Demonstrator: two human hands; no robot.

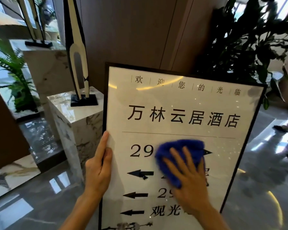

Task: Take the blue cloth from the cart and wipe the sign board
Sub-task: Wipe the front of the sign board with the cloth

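A tall sign board [181,103] with a black frame, a glossy white face, Chinese lettering and black arrows stands upright in front of me. My left hand [98,165] grips its left edge, thumb on the face. My right hand [188,176] lies flat with fingers spread on a fuzzy blue cloth [179,155], pressing it against the middle of the board over part of the printed text. The cart is out of view.
A white marble pedestal [76,123] with a dark slender sculpture [78,67] stands just left of the board. A large leafy plant [249,40] rises behind its right side. The floor [259,180] is glossy grey tile; a person's feet [286,128] show at far right.
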